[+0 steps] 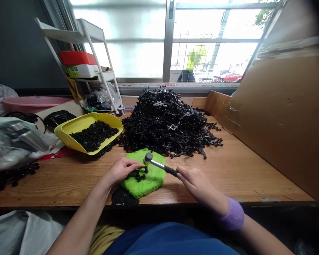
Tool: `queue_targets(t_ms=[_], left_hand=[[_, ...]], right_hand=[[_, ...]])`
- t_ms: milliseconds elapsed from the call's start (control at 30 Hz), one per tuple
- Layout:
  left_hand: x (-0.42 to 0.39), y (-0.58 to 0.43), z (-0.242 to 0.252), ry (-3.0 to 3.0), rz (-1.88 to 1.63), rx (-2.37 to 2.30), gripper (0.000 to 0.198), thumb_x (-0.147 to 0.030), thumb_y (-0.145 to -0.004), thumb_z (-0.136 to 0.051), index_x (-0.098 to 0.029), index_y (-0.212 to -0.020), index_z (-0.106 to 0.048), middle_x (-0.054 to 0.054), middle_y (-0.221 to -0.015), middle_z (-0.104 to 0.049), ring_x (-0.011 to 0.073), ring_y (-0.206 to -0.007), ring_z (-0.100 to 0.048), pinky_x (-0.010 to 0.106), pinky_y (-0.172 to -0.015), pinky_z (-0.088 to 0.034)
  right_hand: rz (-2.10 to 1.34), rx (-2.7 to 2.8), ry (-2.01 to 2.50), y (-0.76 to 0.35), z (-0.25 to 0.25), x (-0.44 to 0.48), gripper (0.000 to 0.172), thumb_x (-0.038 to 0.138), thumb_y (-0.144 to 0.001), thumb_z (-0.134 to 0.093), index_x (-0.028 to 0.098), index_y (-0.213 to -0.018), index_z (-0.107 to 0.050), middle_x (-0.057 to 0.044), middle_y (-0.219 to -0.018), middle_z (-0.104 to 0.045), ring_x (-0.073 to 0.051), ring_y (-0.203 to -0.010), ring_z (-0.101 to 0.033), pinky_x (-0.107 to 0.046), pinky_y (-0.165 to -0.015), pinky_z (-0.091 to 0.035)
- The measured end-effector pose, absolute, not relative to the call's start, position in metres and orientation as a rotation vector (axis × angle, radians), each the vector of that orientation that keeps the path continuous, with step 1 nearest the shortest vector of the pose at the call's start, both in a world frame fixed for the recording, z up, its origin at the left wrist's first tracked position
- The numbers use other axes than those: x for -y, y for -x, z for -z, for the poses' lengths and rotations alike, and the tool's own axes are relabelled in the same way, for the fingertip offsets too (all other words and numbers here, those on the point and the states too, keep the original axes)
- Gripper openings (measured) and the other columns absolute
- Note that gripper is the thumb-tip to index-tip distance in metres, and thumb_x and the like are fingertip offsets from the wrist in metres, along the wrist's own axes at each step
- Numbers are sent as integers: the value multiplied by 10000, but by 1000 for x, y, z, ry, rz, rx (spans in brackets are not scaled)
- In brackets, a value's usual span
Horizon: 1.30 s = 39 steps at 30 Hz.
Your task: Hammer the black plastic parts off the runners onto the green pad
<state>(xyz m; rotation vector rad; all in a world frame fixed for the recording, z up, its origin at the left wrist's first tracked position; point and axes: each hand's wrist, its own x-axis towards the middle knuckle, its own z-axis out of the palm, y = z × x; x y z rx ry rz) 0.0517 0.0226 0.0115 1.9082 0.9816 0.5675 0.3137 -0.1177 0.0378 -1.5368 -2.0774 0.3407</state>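
My right hand [192, 180] is wrapped round the dark grip of a small mallet [159, 165], its head [148, 158] just above a black part. With fingertips pinched, my left hand [123, 169] holds that slim black part [143, 168] over a bright green cloth [154, 181]. Several small black knobbed pieces [141, 177] lie on the cloth below it. Whether the mallet touches the part I cannot tell. Beyond the cloth rises a big heap of black jointed parts [164, 124].
A yellow scoop-shaped tray [66, 129] with small black pieces stands left of the heap. Further left are a bagged metal flask [22, 134] and a white shelf rack [91, 35]. A tall cardboard sheet [281, 117] borders the wooden table [241, 177] on the right.
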Motion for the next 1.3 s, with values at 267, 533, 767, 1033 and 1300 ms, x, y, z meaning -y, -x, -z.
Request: queue_targets(t_ms=[267, 533, 767, 1033, 1300], left_hand=[[-21, -51, -5, -1924, -643, -1022, 352, -452, -735, -580, -168, -883, -726, 74, -898, -714, 219, -796, -638, 273, -668, -479], [-22, -52, -6, -1856, -721, -1008, 342, -439, -738, -588, -165, -892, -721, 84, -940, -705, 219, -848, -638, 288, -727, -485], [-23, -51, -11, -1797, -752, -975, 317, -417, -725, -606, -156, -860, -725, 62, -859, -716, 185, -749, -635, 254, -648, -488], [-23, -51, -8, -1927, -690, -939, 331, -440, -743, -577, -172, -864, -729, 67, -863, -716, 200, -772, -637, 271, -665, -482], [-25, -48, -1, -1975, -722, -939, 341, -466, -736, -573, -194, -869, -730, 58, -893, -715, 215, -797, -640, 292, -704, -487]], right_hand=[[-300, 2114, 1711, -312, -31, 117, 284, 295, -951, -342, 196, -688, -379, 10, -570, -427, -149, -506, -408, -261, -498, -234], [-425, 1925, 1467, -312, -37, 122, 282, 335, -972, -291, 195, -746, -387, 14, -650, -433, -145, -571, -416, -265, -545, -283], [-554, 1846, 1477, -319, -22, 123, 351, 369, -975, -267, 188, -707, -405, 11, -633, -429, -145, -580, -412, -267, -539, -292], [-598, 1801, 1554, -321, -21, 130, 373, 420, -967, -266, 177, -783, -480, -5, -661, -463, -159, -610, -438, -273, -546, -311], [-600, 1801, 1593, -320, -18, 133, 402, 441, -962, -263, 188, -685, -406, 3, -620, -442, -156, -580, -423, -274, -540, -306]])
